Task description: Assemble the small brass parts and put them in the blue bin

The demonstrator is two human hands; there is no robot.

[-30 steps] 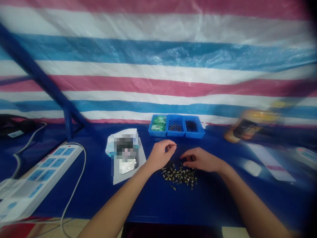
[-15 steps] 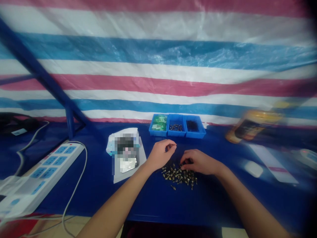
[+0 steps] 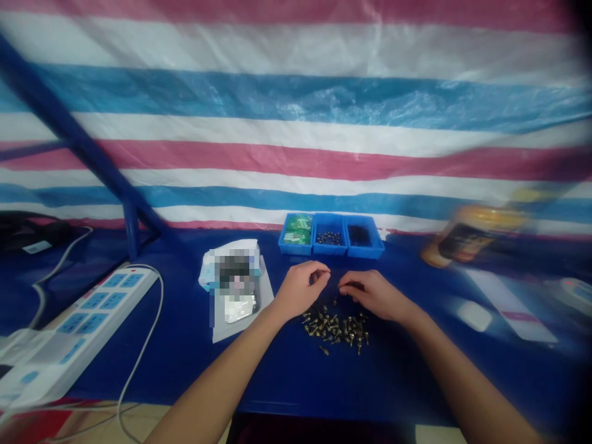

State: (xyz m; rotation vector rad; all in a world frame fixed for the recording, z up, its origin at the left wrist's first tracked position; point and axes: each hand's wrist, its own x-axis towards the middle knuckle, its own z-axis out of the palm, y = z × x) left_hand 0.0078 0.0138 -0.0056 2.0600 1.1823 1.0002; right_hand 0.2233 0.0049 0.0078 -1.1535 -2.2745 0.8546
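Note:
Many small brass-coloured metal pieces (image 3: 337, 330) lie in a loose pile on the blue table (image 3: 287, 376). My left hand (image 3: 308, 285) is just above and left of the pile, thumb and fingertips pressed together; whatever is between them is too small to make out. Across a small gap, my right hand (image 3: 370, 293) hovers at the pile's upper right, also pinched, its contents not visible. Behind the hands stand three joined blue bins: the left bin (image 3: 296, 250) has green-and-white packets, the middle bin (image 3: 330, 248) small metal parts, the right bin (image 3: 365, 251) dark small parts.
Left of my hands, a white box (image 3: 208, 271) and a phone (image 3: 240, 308) rest on white paper. Further left are a power strip (image 3: 99, 320) with a cable and a blue metal frame (image 3: 87, 154). To the right are a blurred jar (image 3: 476, 234) and a white rounded object (image 3: 474, 315).
My right hand has risen off the pile, away from me, uncovering more metal pieces. My left hand has hardly moved.

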